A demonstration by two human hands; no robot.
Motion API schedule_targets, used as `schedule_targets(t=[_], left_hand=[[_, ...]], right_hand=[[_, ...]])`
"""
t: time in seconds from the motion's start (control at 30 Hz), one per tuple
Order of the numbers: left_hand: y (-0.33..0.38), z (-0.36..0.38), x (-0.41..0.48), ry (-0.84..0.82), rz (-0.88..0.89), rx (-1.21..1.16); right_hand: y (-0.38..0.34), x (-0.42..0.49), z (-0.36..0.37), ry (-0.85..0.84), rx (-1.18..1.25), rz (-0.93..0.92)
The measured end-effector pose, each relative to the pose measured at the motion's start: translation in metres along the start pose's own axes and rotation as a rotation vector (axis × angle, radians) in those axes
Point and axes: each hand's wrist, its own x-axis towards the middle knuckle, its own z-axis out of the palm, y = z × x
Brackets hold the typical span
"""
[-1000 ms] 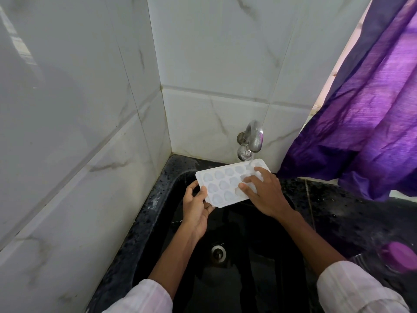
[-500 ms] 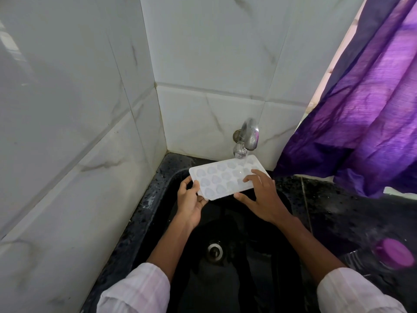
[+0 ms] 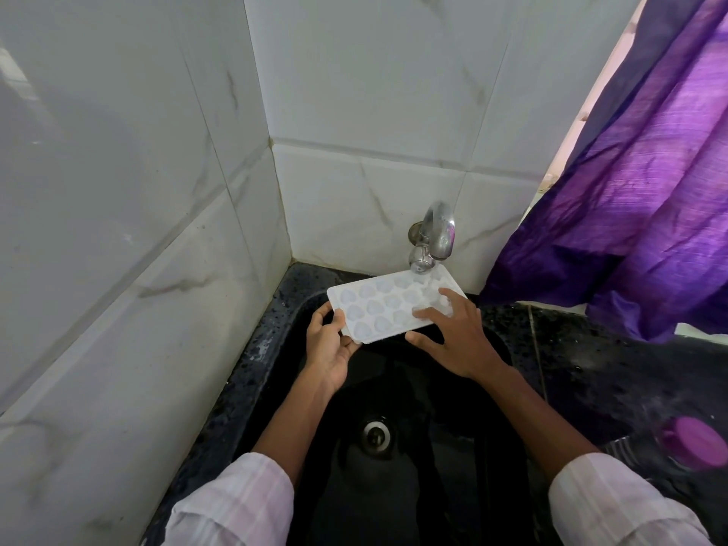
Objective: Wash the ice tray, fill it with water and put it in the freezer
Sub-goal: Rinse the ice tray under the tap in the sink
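Observation:
A white ice tray [image 3: 384, 307] with heart-shaped cups is held nearly level over the black sink [image 3: 275, 348], its far right corner under the metal tap [image 3: 433, 240]. My left hand [image 3: 329, 348] grips the tray's near left corner, thumb on top. My right hand [image 3: 457, 336] lies spread over the tray's right part, fingers on the cups and thumb below the near edge. Water seems to fall from the tap onto the tray's far corner.
White marble-look tiles close in the left and back. A purple curtain [image 3: 638, 214] hangs at the right. On the wet black counter [image 3: 591, 368] at the right stands a clear bottle with a purple cap [image 3: 693, 441]. The sink drain [image 3: 376, 433] lies below my arms.
The tray has shifted a little so its far corner sits under the spout. My right fingers have spread and slid across the cups. My left hand keeps its hold.

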Motion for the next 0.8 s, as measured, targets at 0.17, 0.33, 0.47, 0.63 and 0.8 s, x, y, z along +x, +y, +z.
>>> schedule_targets(t=[0.17,0.33,0.47,0.63,0.8], left_hand=[[-0.004,-0.002,-0.003,-0.019,-0.010,-0.014],[-0.006,-0.001,-0.005,-0.020,-0.002,-0.003],[-0.005,-0.003,-0.005,-0.013,0.001,-0.002],[-0.007,-0.006,-0.008,-0.027,-0.014,-0.019],[-0.007,-0.004,-0.011,-0.040,0.003,-0.001]], right_hand=[[0.006,0.002,0.000,0.071,-0.055,-0.007],[0.005,-0.002,0.003,0.008,-0.014,0.009],[0.010,-0.004,0.002,-0.015,0.041,-0.006],[0.011,-0.008,0.005,0.063,0.073,-0.011],[0.004,-0.013,0.006,-0.010,0.005,0.030]])
